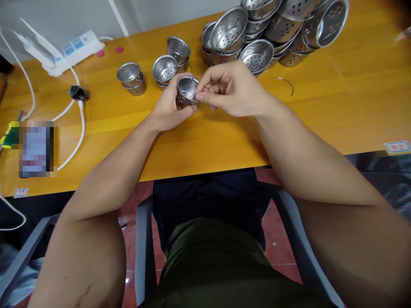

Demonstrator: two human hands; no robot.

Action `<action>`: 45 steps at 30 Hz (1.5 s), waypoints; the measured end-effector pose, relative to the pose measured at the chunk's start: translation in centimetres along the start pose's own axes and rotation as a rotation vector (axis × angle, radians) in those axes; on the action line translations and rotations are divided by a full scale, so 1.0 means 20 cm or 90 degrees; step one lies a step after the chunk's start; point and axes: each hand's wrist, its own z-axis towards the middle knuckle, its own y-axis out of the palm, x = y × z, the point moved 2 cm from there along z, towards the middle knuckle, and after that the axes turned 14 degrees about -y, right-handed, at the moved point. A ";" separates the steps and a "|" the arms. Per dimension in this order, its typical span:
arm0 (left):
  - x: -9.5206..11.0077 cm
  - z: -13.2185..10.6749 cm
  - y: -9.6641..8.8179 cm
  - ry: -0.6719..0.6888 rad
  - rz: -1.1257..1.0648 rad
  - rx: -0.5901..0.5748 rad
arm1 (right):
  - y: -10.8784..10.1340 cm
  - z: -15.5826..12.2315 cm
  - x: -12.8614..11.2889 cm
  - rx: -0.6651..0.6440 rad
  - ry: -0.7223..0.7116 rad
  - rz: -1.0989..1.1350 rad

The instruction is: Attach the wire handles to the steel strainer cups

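A small perforated steel cup (187, 90) is held above the wooden table, its open top tilted toward me. My left hand (169, 110) wraps around it from the left, thumb along the near side. At the cup's right rim, my right hand (236, 90) has thumb and forefinger pinched together; whatever is between them is too small to make out. A thin dark curve like wire shows just above the cup's far rim. Behind my left hand stand more perforated cups (164, 68), some stacked. To the right of my right hand lies a thin curved wire (288, 84).
Many stacked perforated cups (257, 55) crowd the back right of the table (205, 149). One small stack (131, 77) stands at left. A power strip (75, 51), white cables and a blurred phone (36, 147) occupy the left end. Chair arms (146, 244) flank me.
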 end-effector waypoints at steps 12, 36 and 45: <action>-0.03 0.01 -0.01 0.095 0.059 -0.034 | -0.01 -0.01 -0.03 -0.057 -0.005 0.059; -0.10 0.11 0.03 0.132 0.010 0.059 | 0.00 -0.04 0.06 -0.077 -0.031 -0.276; -0.15 0.11 -0.07 0.078 0.024 0.120 | -0.08 -0.03 0.08 -0.017 0.069 -0.325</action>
